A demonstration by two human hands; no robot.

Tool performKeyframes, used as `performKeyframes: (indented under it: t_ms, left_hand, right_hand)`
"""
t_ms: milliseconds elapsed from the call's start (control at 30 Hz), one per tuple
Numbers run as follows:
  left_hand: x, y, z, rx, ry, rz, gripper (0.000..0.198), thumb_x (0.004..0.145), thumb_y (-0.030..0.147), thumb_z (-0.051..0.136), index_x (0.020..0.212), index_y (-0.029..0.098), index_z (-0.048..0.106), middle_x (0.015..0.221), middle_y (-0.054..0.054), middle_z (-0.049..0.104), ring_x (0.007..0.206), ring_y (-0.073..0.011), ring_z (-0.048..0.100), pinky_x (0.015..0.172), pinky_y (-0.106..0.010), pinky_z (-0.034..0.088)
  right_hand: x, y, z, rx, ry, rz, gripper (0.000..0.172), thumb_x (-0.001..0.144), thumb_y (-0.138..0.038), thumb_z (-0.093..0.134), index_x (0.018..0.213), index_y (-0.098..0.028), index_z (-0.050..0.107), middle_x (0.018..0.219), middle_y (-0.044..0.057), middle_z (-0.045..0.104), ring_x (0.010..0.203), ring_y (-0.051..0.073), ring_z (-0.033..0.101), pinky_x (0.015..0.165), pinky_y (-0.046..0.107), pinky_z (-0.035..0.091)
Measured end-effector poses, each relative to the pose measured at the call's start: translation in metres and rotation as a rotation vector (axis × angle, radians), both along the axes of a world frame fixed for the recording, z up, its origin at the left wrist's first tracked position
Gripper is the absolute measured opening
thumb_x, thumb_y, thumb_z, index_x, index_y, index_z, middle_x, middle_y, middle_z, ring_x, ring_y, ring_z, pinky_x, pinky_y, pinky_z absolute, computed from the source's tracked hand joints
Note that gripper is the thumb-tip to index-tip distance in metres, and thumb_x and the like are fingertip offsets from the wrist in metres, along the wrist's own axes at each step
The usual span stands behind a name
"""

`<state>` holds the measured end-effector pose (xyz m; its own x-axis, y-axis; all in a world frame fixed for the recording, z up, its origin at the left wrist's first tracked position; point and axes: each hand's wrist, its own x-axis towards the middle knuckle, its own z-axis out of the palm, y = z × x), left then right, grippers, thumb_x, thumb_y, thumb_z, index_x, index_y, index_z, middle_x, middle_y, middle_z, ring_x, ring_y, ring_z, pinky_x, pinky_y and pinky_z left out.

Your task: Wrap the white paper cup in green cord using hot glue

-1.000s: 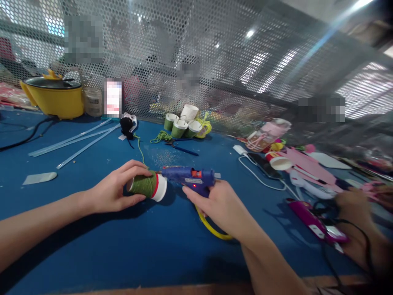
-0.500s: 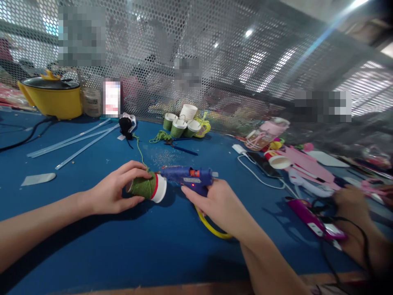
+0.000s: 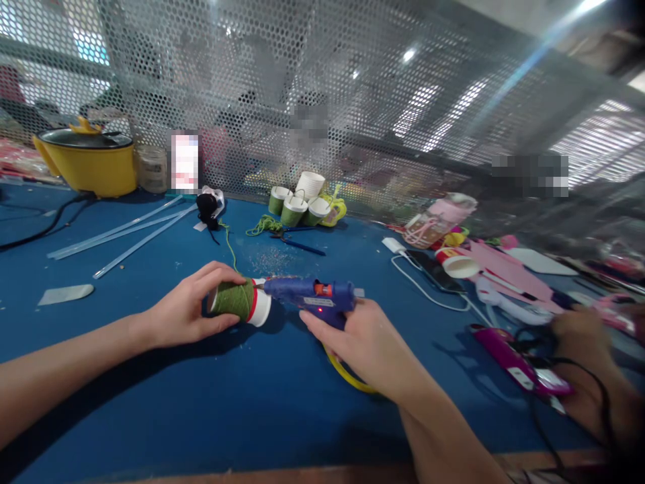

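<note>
My left hand (image 3: pixel 194 306) grips a paper cup (image 3: pixel 261 308) lying on its side, wrapped in green yarn (image 3: pixel 234 300), with a red band and a white rim facing right. A loose yarn strand runs from the cup up the table toward a black yarn bundle (image 3: pixel 207 207). In my right hand (image 3: pixel 355 336) is a blue hot glue gun (image 3: pixel 302 292), its small red light on. Its nozzle points left and meets the cup near the red band; whether glue is coming out cannot be seen. A yellow cable (image 3: pixel 347 375) hangs below the gun's handle.
Clear glue sticks (image 3: pixel 136 245) lie at left, before a yellow electric pot (image 3: pixel 91 161). Yarn-wrapped cups (image 3: pixel 293 210) and blue pliers (image 3: pixel 299 243) stand farther back. At right are a phone (image 3: pixel 434 270), a magenta device (image 3: pixel 504 353) with cords, and another person's hand (image 3: pixel 579 333).
The glue gun has shifted slightly right and down, and its nozzle now sits at the cup's red band. The cup has turned a little, with its rim slightly higher.
</note>
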<state>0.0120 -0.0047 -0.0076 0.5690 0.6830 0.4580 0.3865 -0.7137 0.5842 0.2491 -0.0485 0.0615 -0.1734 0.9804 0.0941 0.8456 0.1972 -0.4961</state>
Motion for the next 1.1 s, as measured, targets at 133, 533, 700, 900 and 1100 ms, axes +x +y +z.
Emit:
performKeyframes:
  t_ms: [133, 533, 700, 900, 1100]
  left_hand:
    - [-0.0003, 0.0007, -0.0003, -0.002, 0.011, 0.015, 0.036, 0.080, 0.025, 0.060, 0.113, 0.021, 0.045, 0.108, -0.008, 0.054, 0.099, -0.0213, 0.053, 0.085, -0.034, 0.045]
    - [-0.0002, 0.0029, -0.0013, -0.061, -0.008, 0.067, 0.035, 0.080, 0.031, 0.059, 0.112, 0.021, 0.046, 0.105, -0.006, 0.055, 0.094, -0.0204, 0.056, 0.081, -0.035, 0.047]
    - [-0.0003, 0.0029, -0.0031, -0.132, -0.039, 0.092, 0.036, 0.079, 0.033, 0.059, 0.111, 0.020, 0.047, 0.105, -0.007, 0.056, 0.092, -0.0209, 0.058, 0.080, -0.036, 0.048]
    - [0.0026, 0.0033, -0.0019, -0.242, -0.079, 0.143, 0.038, 0.078, 0.037, 0.059, 0.109, 0.018, 0.049, 0.103, -0.008, 0.061, 0.089, -0.0230, 0.061, 0.075, -0.037, 0.051]
    - [0.0021, 0.0022, -0.0002, -0.337, -0.096, 0.168, 0.041, 0.077, 0.041, 0.058, 0.109, 0.017, 0.049, 0.099, -0.008, 0.063, 0.083, -0.0227, 0.062, 0.072, -0.038, 0.052]
  right_hand:
    - [0.0002, -0.0009, -0.0004, -0.004, 0.004, -0.010, 0.023, 0.077, -0.032, 0.053, 0.058, -0.018, 0.054, 0.045, -0.003, 0.051, 0.044, 0.011, 0.044, 0.045, 0.023, 0.040]
    - [-0.0007, -0.0019, 0.0003, -0.044, -0.003, -0.023, 0.022, 0.076, -0.033, 0.052, 0.063, -0.017, 0.057, 0.056, 0.000, 0.059, 0.046, 0.012, 0.047, 0.047, 0.024, 0.041]
    - [0.0002, -0.0026, -0.0012, -0.027, 0.010, 0.013, 0.019, 0.077, -0.032, 0.052, 0.065, -0.018, 0.057, 0.049, -0.002, 0.054, 0.045, 0.012, 0.047, 0.044, 0.023, 0.040]
    - [-0.0005, -0.0042, -0.0025, 0.032, 0.049, 0.052, 0.014, 0.076, -0.027, 0.053, 0.066, -0.020, 0.059, 0.044, -0.003, 0.053, 0.046, 0.014, 0.052, 0.043, 0.024, 0.039]
    - [-0.0009, -0.0044, -0.0023, 0.029, 0.038, 0.055, 0.013, 0.076, -0.026, 0.054, 0.066, -0.021, 0.060, 0.042, -0.003, 0.053, 0.046, 0.015, 0.054, 0.044, 0.024, 0.039]
